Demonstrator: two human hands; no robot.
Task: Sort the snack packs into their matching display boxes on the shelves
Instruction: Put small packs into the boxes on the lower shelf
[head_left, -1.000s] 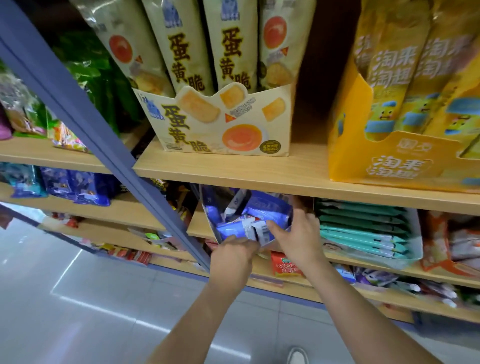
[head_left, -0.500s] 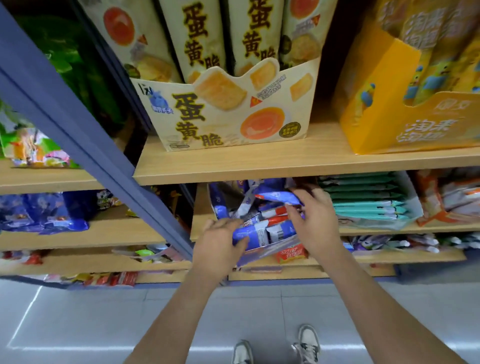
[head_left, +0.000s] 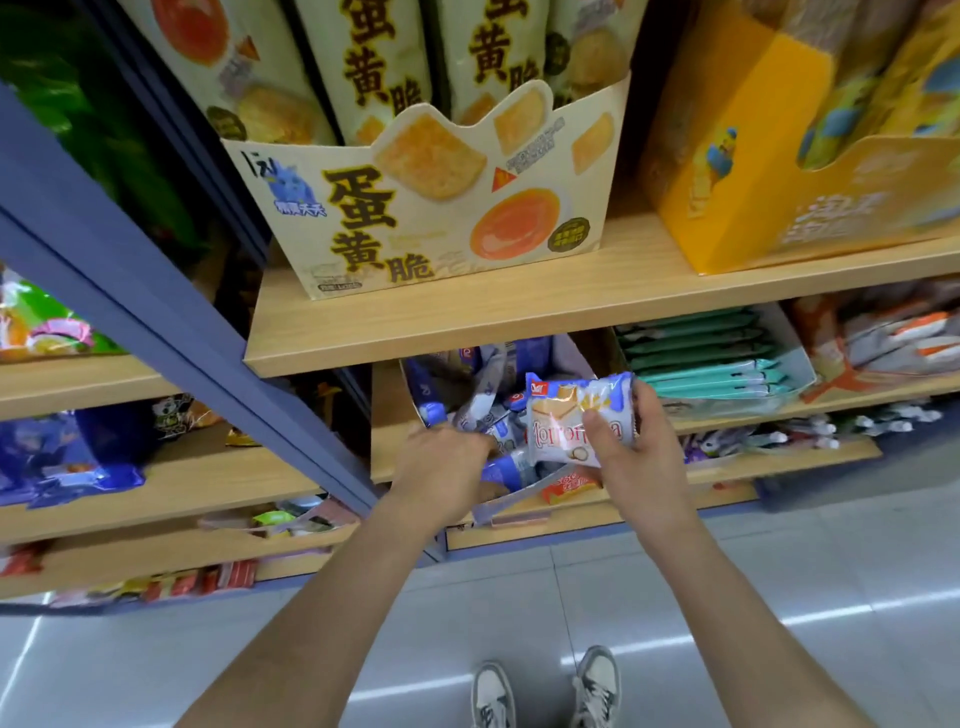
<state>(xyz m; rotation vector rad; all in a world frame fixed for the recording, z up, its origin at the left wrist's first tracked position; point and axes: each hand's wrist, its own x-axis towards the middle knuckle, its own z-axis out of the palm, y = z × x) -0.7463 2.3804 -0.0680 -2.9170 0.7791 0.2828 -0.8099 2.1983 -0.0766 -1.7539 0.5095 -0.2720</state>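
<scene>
My right hand (head_left: 636, 457) grips a white and blue wafer pack (head_left: 569, 415), thumb across its front, lifted just above a blue and white display box (head_left: 511, 499) on the second shelf. Several more blue and white packs (head_left: 493, 431) lie jumbled inside that box. My left hand (head_left: 439, 470) curls over the box's front left edge, fingers reaching in among the packs; what they hold is hidden.
The wooden shelf above (head_left: 519, 322) overhangs the box and carries a cream egg-yolk cracker box (head_left: 415, 208) and a yellow box (head_left: 753, 182). A box of teal packs (head_left: 711, 364) stands to the right. A blue upright post (head_left: 130, 291) runs diagonally at left. My shoes (head_left: 545, 691) stand on the tiled floor.
My right hand has pulled one wafer pack up out of the box and turned its front toward me. The left hand stays at the box's front edge. The view has tilted further down.
</scene>
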